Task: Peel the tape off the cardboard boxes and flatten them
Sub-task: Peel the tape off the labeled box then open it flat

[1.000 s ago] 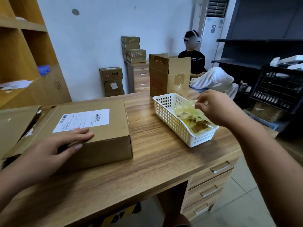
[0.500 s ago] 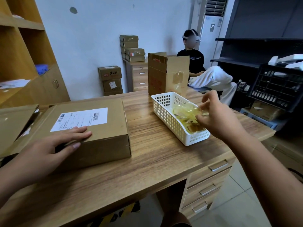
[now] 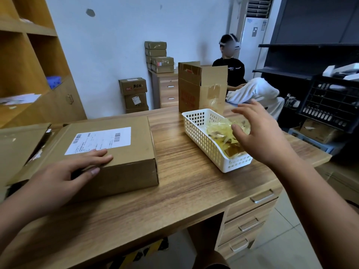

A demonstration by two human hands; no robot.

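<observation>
Closed cardboard box [image 3: 124, 154] lies flat on the wooden surface [image 3: 184, 195], left of centre; white shipping label [image 3: 99, 140] on its top face, barcodes at two corners; no loose tape visible on the sides that show.

Left hand [image 3: 64, 171] rests on the box's near top edge; fingers [image 3: 97, 153] straight and close together, flat on the cardboard just below the label; thumb against the front face; nothing held.

Right hand [image 3: 260, 136] hangs over the near end of a white lattice basket [image 3: 196, 131]; fingers spread wide, holding nothing; thumb tip close to the tape wad [image 3: 217, 131], contact cannot be told. The wad is crumpled yellowish clear tape with a brown piece in it, filling the basket's near half; the basket stands on the surface right of the box, well apart from it.

Tall open box [image 3: 194, 90] stands upright at the far edge of the surface, just behind the basket; a tape patch [image 3: 213, 92] clings to its face. Another box [image 3: 21, 146] at the far left, flap raised, touching the labelled one.

Drawers [image 3: 250, 216] under the surface on the right. Seated person [image 3: 233, 70] in a dark shirt behind. Small boxes stacked on a cabinet [image 3: 159, 57] by the wall; more on the floor [image 3: 134, 94]. Wooden shelves [image 3: 29, 55] left; black rack [image 3: 330, 105] right.
</observation>
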